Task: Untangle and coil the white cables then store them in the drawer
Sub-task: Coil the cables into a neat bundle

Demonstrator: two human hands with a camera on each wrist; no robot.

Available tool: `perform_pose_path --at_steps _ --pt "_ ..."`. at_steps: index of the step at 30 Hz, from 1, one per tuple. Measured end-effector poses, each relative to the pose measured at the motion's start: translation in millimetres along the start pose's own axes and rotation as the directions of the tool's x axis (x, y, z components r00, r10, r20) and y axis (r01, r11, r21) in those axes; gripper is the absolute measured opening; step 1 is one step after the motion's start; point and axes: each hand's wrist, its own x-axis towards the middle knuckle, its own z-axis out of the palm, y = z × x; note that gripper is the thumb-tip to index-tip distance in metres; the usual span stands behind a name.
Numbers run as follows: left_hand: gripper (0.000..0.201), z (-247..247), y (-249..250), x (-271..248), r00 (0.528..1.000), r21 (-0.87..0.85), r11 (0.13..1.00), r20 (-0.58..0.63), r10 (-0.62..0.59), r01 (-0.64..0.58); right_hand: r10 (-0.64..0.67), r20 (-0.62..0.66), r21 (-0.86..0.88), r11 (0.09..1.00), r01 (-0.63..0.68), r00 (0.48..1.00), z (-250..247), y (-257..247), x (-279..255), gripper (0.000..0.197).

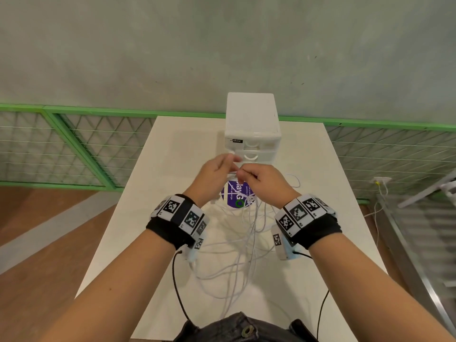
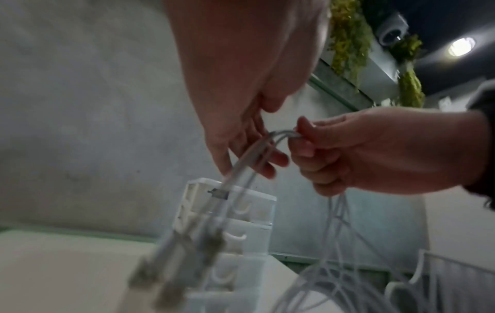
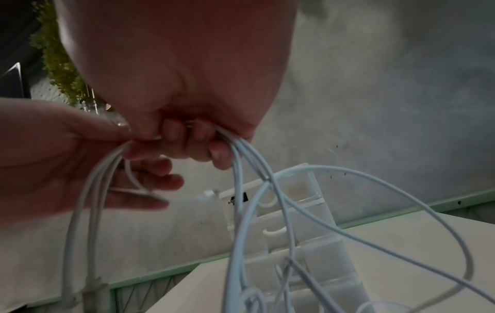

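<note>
Two hands raised over a white counter (image 1: 172, 169): left hand (image 1: 217, 176) and right hand (image 1: 265, 183) each pinch tangled white cables (image 1: 246, 243) before one drawer unit (image 1: 251, 119)

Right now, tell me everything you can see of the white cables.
The white cables are thin, smooth and plastic-looking, several strands bunched together and held up above the white table. The right hand grips the bunch in curled fingers; the left hand pinches it beside that grip. Short ends with plug-like connectors dangle below the left hand. Long crossed loops hang from the right hand onto the table, over a purple sticker, still tangled, uncoiled.
</note>
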Motion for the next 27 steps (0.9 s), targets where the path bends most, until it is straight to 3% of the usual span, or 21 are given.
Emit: perform_pose_path --at_steps 1,4,10,16,22,27 --pt "0.033 4.4 1.7 -1.5 0.998 -0.011 1.0 0.064 -0.008 0.008 0.005 -0.011 0.031 1.0 -0.004 1.0 -1.8 -1.1 0.8 0.027" --pt "0.043 10.8 -4.1 -4.4 0.994 -0.067 0.996 0.099 -0.052 0.058 0.012 -0.059 0.055 0.998 -0.009 0.998 -11.0 0.8 2.9 0.025" --pt "0.041 13.5 -0.2 -6.5 0.954 -0.252 0.946 0.268 -0.136 0.205 -0.019 -0.165 0.177 0.983 0.049 0.986 -31.6 5.4 7.9 0.006" --pt "0.045 15.1 13.4 -14.1 0.901 -0.364 0.88 0.411 -0.141 0.304 -0.099 -0.214 0.253 0.955 0.153 0.972 -41.5 6.3 17.3 0.018" --pt "0.047 -1.1 48.6 -8.0 0.957 -0.704 0.665 0.283 -0.059 0.249 -0.003 -0.059 0.257 0.966 0.018 0.998 5.9 20.4 -4.0 0.016" --pt "0.047 -17.9 68.2 -2.2 0.991 -0.753 0.649 0.135 -0.005 0.106 0.02 -0.02 0.11 0.994 -0.017 1.0 42.4 47.7 -25.5 0.01"
